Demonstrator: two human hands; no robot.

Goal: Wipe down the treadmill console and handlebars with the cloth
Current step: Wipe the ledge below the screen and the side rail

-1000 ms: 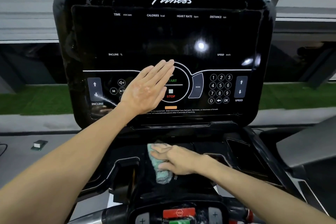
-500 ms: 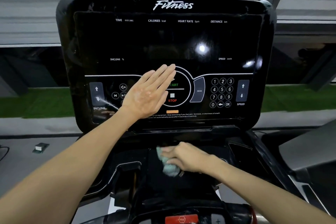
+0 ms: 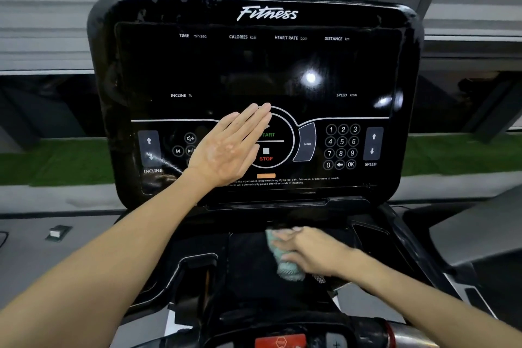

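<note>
Cloth lies lengthwise front-to-back under right hand.

Dim, even indoor light. The glossy black console throws back a bright round glare spot at its upper right and a smaller smear near its right edge. The tray beneath lies in shadow. The right hand and cloth are slightly blurred; straight lines bow toward the frame edges

Glossy black plastic console, smeared and reflective; soft, nubbly pale-green cloth; matt black tray.
</note>
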